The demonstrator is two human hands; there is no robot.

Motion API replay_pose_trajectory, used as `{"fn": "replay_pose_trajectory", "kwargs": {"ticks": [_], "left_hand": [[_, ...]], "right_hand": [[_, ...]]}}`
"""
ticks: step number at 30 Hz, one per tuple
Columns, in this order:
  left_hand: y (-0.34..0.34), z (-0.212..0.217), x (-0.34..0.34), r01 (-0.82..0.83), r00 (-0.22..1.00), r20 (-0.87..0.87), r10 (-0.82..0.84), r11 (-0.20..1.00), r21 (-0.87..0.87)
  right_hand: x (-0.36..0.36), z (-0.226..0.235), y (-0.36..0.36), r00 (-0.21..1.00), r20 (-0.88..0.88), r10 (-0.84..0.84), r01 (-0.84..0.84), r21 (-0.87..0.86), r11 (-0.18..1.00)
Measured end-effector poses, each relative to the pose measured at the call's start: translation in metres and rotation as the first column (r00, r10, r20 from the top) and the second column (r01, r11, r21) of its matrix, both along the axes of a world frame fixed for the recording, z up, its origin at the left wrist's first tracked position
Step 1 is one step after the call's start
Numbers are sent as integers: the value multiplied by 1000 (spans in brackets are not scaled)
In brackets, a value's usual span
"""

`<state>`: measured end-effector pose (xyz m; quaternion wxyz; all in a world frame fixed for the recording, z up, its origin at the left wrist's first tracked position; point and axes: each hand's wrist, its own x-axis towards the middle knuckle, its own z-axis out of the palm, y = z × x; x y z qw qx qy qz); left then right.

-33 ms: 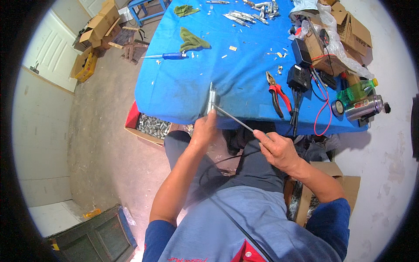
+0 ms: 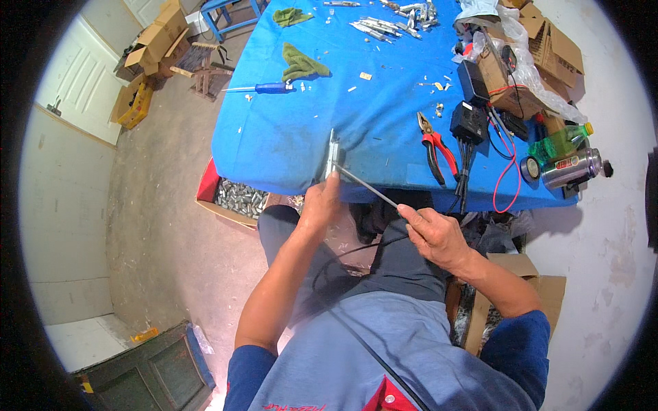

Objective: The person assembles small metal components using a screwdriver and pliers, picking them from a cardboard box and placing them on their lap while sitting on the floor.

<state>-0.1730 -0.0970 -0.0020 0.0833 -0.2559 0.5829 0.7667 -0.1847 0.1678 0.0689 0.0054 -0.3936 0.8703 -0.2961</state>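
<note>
Left hand [image 2: 322, 203] grips a slim silvery metal piece [image 2: 333, 154]; right hand [image 2: 439, 236] grips a thin grey metal rod [image 2: 370, 187]; both items left of red-handled steel pliers [image 2: 430, 139], no visible change from earlier frame.

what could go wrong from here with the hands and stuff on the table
The thin grey metal rod in the right hand might slip: its tip is at the slim silver metal piece, close to the fingers of the left hand holding it.

The bundled black cables reach the front edge of the blue cloth-covered table, so the right arm could snag them.
</note>
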Motion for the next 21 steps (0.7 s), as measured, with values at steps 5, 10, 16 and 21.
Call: {"fn": "replay_pose_trajectory", "kwargs": {"ticks": [5, 10, 16, 21], "left_hand": [[-4, -4, -1, 7, 1000, 2, -7, 1000, -26], [-7, 1, -1, 23, 1000, 7, -23, 1000, -1], [-8, -4, 2, 20, 1000, 4, -20, 1000, -6], [-4, 1, 2, 9, 1000, 18, -10, 999, 53]], "right_hand": [[-15, 14, 5, 415, 910, 3, 313, -146, 939], [-19, 12, 3, 120, 983, 139, 483, -180, 857], [-19, 17, 0, 217, 975, 47, 440, -141, 887], [-11, 16, -5, 810, 579, -90, 169, -83, 982]]}}
